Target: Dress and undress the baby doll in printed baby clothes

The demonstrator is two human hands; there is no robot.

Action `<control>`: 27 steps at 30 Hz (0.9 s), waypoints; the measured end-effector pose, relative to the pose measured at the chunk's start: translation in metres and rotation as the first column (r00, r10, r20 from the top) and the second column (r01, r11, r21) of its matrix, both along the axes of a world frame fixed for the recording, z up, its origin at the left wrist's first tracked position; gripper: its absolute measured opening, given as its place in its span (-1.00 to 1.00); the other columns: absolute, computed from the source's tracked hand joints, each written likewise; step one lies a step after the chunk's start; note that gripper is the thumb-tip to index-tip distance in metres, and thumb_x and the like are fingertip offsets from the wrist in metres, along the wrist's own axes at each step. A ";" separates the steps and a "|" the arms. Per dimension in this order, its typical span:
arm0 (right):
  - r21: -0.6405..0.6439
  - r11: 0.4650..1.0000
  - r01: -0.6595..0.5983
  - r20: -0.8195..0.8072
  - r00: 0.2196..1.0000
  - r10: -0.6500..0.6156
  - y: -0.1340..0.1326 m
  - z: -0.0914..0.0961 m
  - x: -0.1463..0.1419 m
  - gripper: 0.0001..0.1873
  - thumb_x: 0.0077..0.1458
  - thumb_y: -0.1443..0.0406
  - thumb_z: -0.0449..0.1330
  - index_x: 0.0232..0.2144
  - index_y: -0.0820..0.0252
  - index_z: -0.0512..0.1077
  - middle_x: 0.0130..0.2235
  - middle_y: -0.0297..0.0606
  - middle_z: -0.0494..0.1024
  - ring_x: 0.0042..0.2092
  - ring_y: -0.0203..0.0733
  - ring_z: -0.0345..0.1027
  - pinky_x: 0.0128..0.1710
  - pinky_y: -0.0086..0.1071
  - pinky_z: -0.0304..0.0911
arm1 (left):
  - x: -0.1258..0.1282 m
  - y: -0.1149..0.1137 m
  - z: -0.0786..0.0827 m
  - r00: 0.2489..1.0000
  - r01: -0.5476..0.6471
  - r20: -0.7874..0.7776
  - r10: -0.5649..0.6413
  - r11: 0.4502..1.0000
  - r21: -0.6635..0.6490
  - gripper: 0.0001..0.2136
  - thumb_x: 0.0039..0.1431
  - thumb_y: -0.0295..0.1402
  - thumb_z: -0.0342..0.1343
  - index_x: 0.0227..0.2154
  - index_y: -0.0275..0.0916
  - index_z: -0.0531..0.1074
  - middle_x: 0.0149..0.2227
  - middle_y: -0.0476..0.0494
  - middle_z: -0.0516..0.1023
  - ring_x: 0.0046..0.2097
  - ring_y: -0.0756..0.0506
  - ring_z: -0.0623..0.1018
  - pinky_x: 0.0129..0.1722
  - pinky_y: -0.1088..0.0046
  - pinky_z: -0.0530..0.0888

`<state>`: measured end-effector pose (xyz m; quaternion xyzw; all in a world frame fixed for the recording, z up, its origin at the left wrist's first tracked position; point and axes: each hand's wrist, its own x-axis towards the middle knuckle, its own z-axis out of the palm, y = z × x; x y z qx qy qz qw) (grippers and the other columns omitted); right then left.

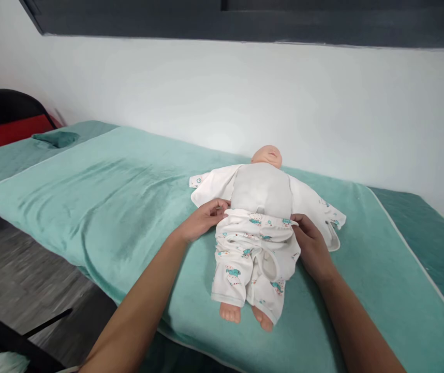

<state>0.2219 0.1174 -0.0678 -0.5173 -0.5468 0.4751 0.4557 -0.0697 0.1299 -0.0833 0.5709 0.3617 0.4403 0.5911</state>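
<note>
A baby doll (263, 189) lies on its back, feet toward me, its head at the wall side. It wears white printed baby pants (233, 254) with an opening at the crotch. A white baby shirt (222, 181) is spread open under its grey-white torso, sleeves out to both sides. My left hand (208, 217) pinches the pants' waistband at the left hip. At the opposite hip my right hand (311, 243) grips the waistband, with its fingertips partly hidden by the cloth. Both bare feet of the doll stick out of the pant legs.
The bed is covered by a light green blanket (129, 207) with folds at left, over a darker green sheet (412, 223). A white wall (167, 88) borders the far side. A black and red chair (12, 122) stands at far left, and a black object (8, 342) at lower left.
</note>
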 end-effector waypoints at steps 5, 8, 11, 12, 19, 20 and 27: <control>-0.016 0.993 -0.118 0.068 0.991 0.119 0.003 0.000 0.005 -0.67 0.13 -0.01 0.22 -0.24 0.09 0.48 -0.35 -0.33 0.55 -0.38 -0.20 0.29 -0.42 -0.38 0.17 | 0.000 -0.002 0.002 0.994 0.072 -0.077 -0.077 0.995 -0.061 -0.68 0.19 -0.06 0.20 -0.25 -0.23 0.38 -0.33 0.02 0.37 -0.33 0.03 0.30 -0.34 0.53 0.21; -0.014 0.985 -0.170 0.029 0.985 0.170 0.004 -0.002 0.007 -0.66 0.14 0.01 0.23 -0.17 0.07 0.51 -0.27 -0.30 0.60 -0.30 -0.15 0.38 -0.32 -0.34 0.26 | 0.000 -0.002 0.003 0.988 0.097 -0.108 -0.107 0.991 -0.091 -0.65 0.21 0.00 0.16 -0.28 -0.22 0.37 -0.41 0.06 0.29 -0.39 0.04 0.21 -0.40 0.53 0.16; 0.010 0.974 -0.225 -0.018 0.974 0.225 0.003 -0.002 0.007 -0.68 0.12 0.06 0.28 -0.12 0.05 0.53 -0.20 -0.27 0.63 -0.18 -0.08 0.45 -0.16 -0.25 0.33 | 0.000 -0.002 0.003 0.991 0.093 -0.087 -0.103 0.988 -0.120 -0.63 0.21 0.04 0.15 -0.28 -0.21 0.36 -0.42 0.07 0.25 -0.39 0.04 0.19 -0.41 0.54 0.16; 0.017 0.971 -0.237 -0.020 0.971 0.237 0.002 -0.001 0.007 -0.68 0.12 0.07 0.29 -0.12 0.04 0.53 -0.19 -0.27 0.63 -0.16 -0.06 0.46 -0.12 -0.22 0.34 | 0.000 -0.002 0.003 0.993 0.087 -0.065 -0.097 0.987 -0.132 -0.62 0.20 0.04 0.16 -0.28 -0.21 0.36 -0.41 0.07 0.25 -0.39 0.04 0.19 -0.41 0.55 0.17; 0.067 0.965 -0.253 0.041 0.967 0.250 -0.001 0.004 0.005 -0.67 0.00 0.10 0.40 -0.17 0.02 0.51 -0.15 -0.24 0.64 -0.07 0.00 0.47 -0.13 -0.20 0.39 | 0.000 -0.003 0.004 0.993 0.090 0.092 -0.069 0.965 -0.248 -0.67 0.14 -0.06 0.26 -0.30 -0.23 0.40 -0.36 0.05 0.32 -0.38 0.07 0.29 -0.38 0.57 0.24; 0.078 0.968 -0.238 0.050 0.971 0.235 -0.001 0.004 0.005 -0.67 -0.01 0.10 0.41 -0.18 0.02 0.51 -0.14 -0.24 0.64 -0.07 0.00 0.47 -0.13 -0.21 0.39 | -0.001 -0.003 0.003 0.992 0.098 0.105 -0.073 0.960 -0.261 -0.68 0.13 -0.08 0.27 -0.28 -0.23 0.41 -0.36 0.05 0.33 -0.37 0.06 0.30 -0.38 0.56 0.24; 0.116 0.979 -0.168 0.068 0.985 0.161 -0.001 0.001 0.005 -0.72 0.04 0.06 0.36 -0.21 -0.02 0.51 -0.08 -0.27 0.62 -0.04 0.00 0.46 -0.07 -0.19 0.38 | 0.000 -0.001 0.003 0.984 0.125 0.156 -0.083 0.949 -0.288 -0.83 0.01 -0.39 0.24 -0.30 -0.24 0.42 -0.38 0.04 0.37 -0.39 0.06 0.33 -0.40 0.55 0.25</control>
